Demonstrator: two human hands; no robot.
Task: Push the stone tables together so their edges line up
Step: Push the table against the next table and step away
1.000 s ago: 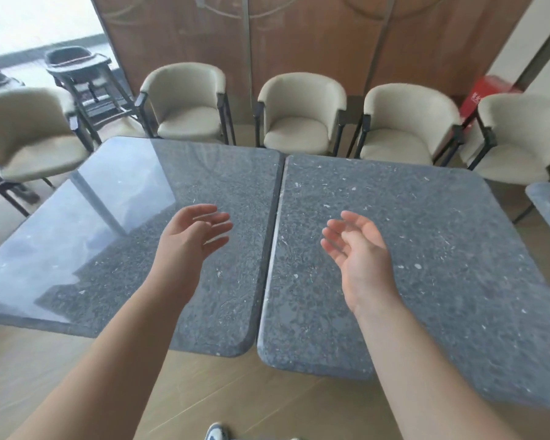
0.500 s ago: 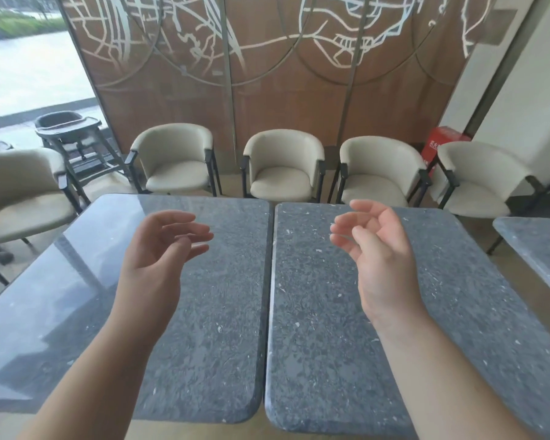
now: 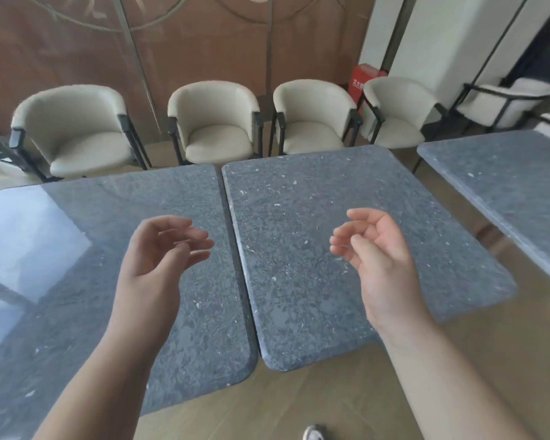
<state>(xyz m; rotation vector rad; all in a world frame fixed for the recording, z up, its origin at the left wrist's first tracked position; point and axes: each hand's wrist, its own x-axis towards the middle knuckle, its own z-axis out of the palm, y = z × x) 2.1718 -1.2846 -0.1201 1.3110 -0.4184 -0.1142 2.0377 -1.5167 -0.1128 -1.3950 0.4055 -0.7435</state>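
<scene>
Two grey speckled stone tables stand side by side with a thin dark seam between them. The left stone table (image 3: 61,249) reflects window light; the right stone table (image 3: 315,192) lies under my right hand. The near corner of the left table reaches slightly closer to me than the right table's corner. My left hand (image 3: 159,249) hovers above the left table, fingers loosely curled, holding nothing. Held in the air over the right table, my right hand (image 3: 375,249) is palm inward with relaxed fingers and also holds nothing. Neither hand touches stone.
A third stone table (image 3: 505,185) stands apart at the right with a floor gap between. Several cream armchairs (image 3: 216,122) line the far side against a brown patterned wall. A red box (image 3: 362,79) sits by the wall. My shoe (image 3: 313,433) shows on the wooden floor.
The view has swung right and tilted back down, bringing the third table further into sight. Both hands stay raised over the tables, fingers a little more curled, touching nothing.
</scene>
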